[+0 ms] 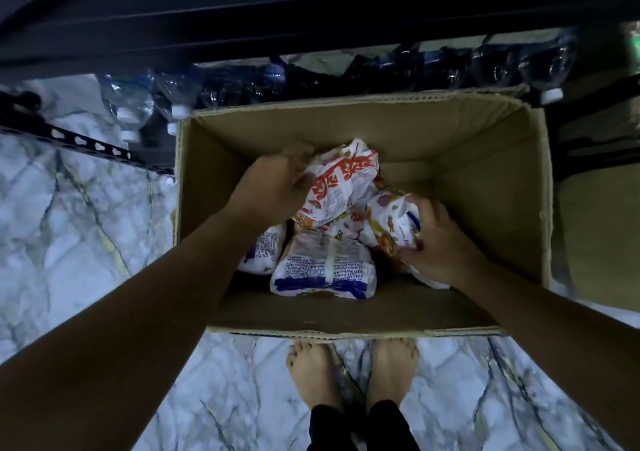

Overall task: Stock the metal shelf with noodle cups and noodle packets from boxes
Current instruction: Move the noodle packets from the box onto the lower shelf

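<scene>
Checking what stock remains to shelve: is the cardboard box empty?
No, several noodle packets lie in the cardboard box, where the left hand and right hand each grip one.

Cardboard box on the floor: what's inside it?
Noodle packets in a loose pile; the left hand meets the red-printed packet, the right hand grips a white packet. The cardboard box floor beneath them is covered.

white marble-look floor with grey and yellowish veins, dimly lit. a dark metal shelf stands at the far side, clear water bottles lying in a row beneath it.
</scene>
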A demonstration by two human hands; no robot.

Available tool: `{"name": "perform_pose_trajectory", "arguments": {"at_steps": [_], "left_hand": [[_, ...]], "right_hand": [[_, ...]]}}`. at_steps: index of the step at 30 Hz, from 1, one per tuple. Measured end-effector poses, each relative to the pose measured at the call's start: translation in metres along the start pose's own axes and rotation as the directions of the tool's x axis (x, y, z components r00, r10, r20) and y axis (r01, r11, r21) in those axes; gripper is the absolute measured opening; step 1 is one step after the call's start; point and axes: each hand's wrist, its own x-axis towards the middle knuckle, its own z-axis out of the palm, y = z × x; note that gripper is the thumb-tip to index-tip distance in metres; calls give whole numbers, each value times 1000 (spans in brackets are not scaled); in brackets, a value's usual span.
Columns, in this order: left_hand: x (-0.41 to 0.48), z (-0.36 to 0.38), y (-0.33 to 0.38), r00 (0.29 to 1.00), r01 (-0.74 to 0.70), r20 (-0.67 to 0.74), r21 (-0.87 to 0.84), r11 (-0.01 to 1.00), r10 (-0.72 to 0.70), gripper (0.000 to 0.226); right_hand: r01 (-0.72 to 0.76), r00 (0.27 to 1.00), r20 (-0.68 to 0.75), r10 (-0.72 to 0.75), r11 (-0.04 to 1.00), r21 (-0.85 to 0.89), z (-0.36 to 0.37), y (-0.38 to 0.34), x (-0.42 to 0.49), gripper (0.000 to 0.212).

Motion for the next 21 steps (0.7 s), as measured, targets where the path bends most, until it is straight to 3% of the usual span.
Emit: {"name": "perform_pose_trajectory", "arguments": {"at_steps": [2,5,6,9,13,14,17,19,21], "left_hand": [[11,-3,-3,995,46,89,-33,998,-43,54],[15,0,-1,931,107,361,-141,984,-50,72],[14,3,-1,930,87,367,-135,987,-31,69],[10,10,5,984,29,179,-61,998,-18,40],[-15,11,40,983,139,-124,2,990,-138,21],[-24,11,50,978,168,-120,-38,985,-172,23],[-47,8,70,988,153,65,-225,962,-141,27],[-46,5,59,995,99,51,-276,956,-88,27],[-32,4,36,999,11,-35,-175,985,-18,32]], "right_hand": [[21,1000,-8,-21,1000,-5,3,5,-2,96],[32,999,-3,-32,999,-39,7,12,-3,99],[28,1000,-4,-28,999,-41,8,13,-2,98],[18,1000,-5,-18,997,-70,9,12,-2,98],[28,1000,-1,-28,998,-65,7,12,-1,96],[32,999,1,-32,998,-60,7,13,-1,96],[52,999,4,-52,997,-55,6,15,-1,96],[66,998,-5,-66,997,-44,6,16,-1,91],[75,997,-20,-75,997,-15,5,18,0,85]]}}
